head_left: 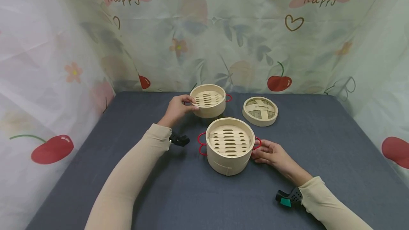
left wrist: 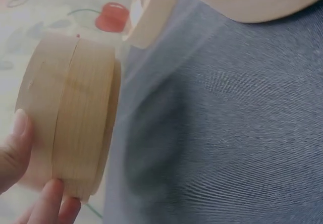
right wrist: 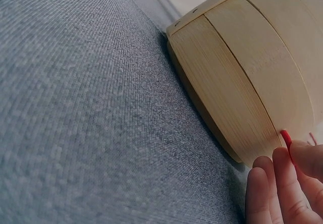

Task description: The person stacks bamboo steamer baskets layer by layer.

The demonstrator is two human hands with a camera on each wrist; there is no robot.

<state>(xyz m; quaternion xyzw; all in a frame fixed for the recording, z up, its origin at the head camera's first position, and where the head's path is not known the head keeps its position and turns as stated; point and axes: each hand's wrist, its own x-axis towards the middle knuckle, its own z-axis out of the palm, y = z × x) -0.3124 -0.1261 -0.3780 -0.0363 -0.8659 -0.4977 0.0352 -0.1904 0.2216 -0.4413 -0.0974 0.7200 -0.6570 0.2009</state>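
My left hand [head_left: 179,110] grips the left side of a bamboo steamer basket [head_left: 208,111] at the back of the table. In the left wrist view that basket [left wrist: 81,103] hangs above the cloth with a shadow below. Nearer stands a stack of bamboo steamer baskets [head_left: 227,164], with two red handles showing on its left and slats visible inside the top tier. My right hand [head_left: 278,159] pinches a red handle [right wrist: 286,137] on the stack's right side between thumb and fingers. Beyond the stack, to the right, lies a round woven bamboo lid [head_left: 260,111].
A dark grey cloth [head_left: 319,130] covers the table. Behind it hangs a printed curtain [head_left: 211,45] with cherries and flowers, which also runs along both sides. The near stack stands between my two arms, close in front of the lid and the held basket.
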